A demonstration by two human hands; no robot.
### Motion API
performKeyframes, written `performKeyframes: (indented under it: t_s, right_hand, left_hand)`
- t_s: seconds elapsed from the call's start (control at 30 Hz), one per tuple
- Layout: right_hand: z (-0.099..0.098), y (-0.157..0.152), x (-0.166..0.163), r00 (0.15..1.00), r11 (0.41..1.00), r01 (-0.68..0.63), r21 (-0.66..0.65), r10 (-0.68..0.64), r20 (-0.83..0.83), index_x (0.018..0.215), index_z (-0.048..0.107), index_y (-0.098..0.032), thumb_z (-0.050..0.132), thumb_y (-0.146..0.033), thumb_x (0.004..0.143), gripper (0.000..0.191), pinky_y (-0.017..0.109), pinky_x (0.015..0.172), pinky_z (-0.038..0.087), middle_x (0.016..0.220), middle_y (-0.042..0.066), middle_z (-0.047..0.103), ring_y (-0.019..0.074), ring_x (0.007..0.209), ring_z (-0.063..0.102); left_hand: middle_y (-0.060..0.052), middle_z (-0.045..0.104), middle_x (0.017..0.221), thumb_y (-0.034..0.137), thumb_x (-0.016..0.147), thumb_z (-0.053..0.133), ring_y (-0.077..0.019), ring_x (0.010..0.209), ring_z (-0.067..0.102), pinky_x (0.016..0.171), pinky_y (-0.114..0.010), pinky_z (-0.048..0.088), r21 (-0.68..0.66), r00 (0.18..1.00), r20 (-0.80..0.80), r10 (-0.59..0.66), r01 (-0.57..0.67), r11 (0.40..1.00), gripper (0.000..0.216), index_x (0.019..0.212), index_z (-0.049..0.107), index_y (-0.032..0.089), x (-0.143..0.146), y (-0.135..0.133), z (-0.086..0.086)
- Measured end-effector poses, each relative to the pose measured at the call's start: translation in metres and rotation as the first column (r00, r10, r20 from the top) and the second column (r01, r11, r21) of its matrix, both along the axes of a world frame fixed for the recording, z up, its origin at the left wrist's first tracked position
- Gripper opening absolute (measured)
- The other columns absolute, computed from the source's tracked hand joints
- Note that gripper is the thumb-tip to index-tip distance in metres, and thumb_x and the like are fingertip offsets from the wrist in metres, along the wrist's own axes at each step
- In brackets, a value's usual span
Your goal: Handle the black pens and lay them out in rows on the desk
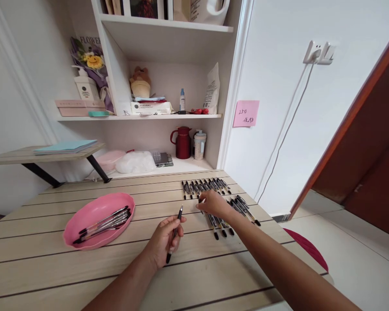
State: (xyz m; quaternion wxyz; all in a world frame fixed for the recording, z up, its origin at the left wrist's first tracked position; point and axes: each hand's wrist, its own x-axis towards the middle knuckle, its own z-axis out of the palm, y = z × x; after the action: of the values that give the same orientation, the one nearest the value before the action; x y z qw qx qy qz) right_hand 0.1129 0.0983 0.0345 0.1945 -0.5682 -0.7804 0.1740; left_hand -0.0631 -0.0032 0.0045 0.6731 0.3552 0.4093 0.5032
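My left hand (166,239) is closed around a black pen (180,213), which it holds tilted above the table with the bare metal tip upward. My right hand (214,204) is over the left end of the nearer row of pens (221,225), its fingertips pinched together. A small dark bit shows at those fingertips, too hidden to name. Behind it lies a farther row of pens (205,186), side by side. To the left, a pink oval bowl (99,205) holds several clear-barrelled refills or pens (105,224) with dark ends.
The slatted wooden table (142,280) meets a white shelf unit (168,116) at the back. There stand a red jug (183,142), a pale cup (199,146) and a white plastic bag (136,162). A small raised shelf (16,156) is at left; a magenta stool seat (306,247) sits right.
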Motion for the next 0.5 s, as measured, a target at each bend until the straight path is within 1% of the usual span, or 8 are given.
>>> performKeyframes:
  t_s: [0.03, 0.1, 0.17, 0.27, 0.5]
  right_hand:
    - [-0.001, -0.002, -0.003, 0.993, 1.000, -0.007, 0.016, 0.005, 0.117, 0.075, 0.066, -0.018, 0.062, -0.028, 0.060, 0.018, 0.022, 0.053, 0.037, 0.067, 0.004, 0.065, 0.0148, 0.061, 0.058]
    - [-0.005, -0.004, -0.009, 0.968, 1.000, -0.021, 0.012, 0.017, 0.250, 0.071, 0.067, -0.017, 0.062, -0.025, 0.059, 0.015, 0.024, 0.055, 0.038, 0.071, 0.008, 0.067, 0.0181, 0.067, 0.060]
    - [-0.008, -0.005, -0.014, 0.957, 1.000, -0.017, 0.005, 0.015, 0.289, 0.072, 0.067, -0.015, 0.062, -0.022, 0.058, 0.016, 0.026, 0.057, 0.039, 0.075, 0.011, 0.067, 0.0212, 0.071, 0.061]
    - [-0.010, -0.007, -0.018, 0.938, 1.000, -0.010, 0.009, 0.007, 0.346, 0.079, 0.067, -0.014, 0.060, -0.021, 0.059, 0.022, 0.028, 0.061, 0.041, 0.082, 0.015, 0.067, 0.0242, 0.078, 0.061]
    - [-0.004, -0.011, -0.018, 0.908, 1.000, -0.008, 0.019, 0.000, 0.418, 0.086, 0.066, -0.012, 0.059, -0.024, 0.064, 0.026, 0.031, 0.069, 0.043, 0.089, 0.016, 0.065, 0.0255, 0.084, 0.060]
  left_hand:
    - [0.006, 0.051, 0.053, 0.029, 0.069, 0.058, -0.0006, 0.028, 0.030, 0.029, -0.015, 0.013, 0.002, 1.000, -0.001, -0.004, 0.004, 1.000, 0.029, 0.094, 0.054, 0.015, 0.000, 0.000, 0.000]
    - [0.006, 0.052, 0.053, 0.029, 0.069, 0.057, -0.0005, 0.028, 0.030, 0.029, -0.015, 0.014, 0.008, 1.000, -0.004, -0.018, 0.018, 1.000, 0.029, 0.094, 0.054, 0.015, -0.001, 0.001, -0.001]
    - [0.006, 0.052, 0.054, 0.029, 0.069, 0.057, -0.0005, 0.028, 0.030, 0.029, -0.015, 0.014, 0.016, 1.000, -0.007, -0.030, 0.030, 0.999, 0.029, 0.095, 0.054, 0.015, -0.001, 0.002, -0.003]
    - [0.005, 0.052, 0.054, 0.029, 0.070, 0.057, -0.0004, 0.029, 0.030, 0.029, -0.014, 0.015, 0.023, 0.999, -0.010, -0.035, 0.035, 0.999, 0.028, 0.094, 0.054, 0.014, -0.002, 0.003, -0.004]
    - [0.005, 0.051, 0.053, 0.028, 0.070, 0.057, -0.0004, 0.028, 0.031, 0.029, -0.014, 0.015, 0.018, 0.999, -0.012, -0.040, 0.040, 0.999, 0.028, 0.094, 0.055, 0.014, -0.001, 0.003, -0.003]
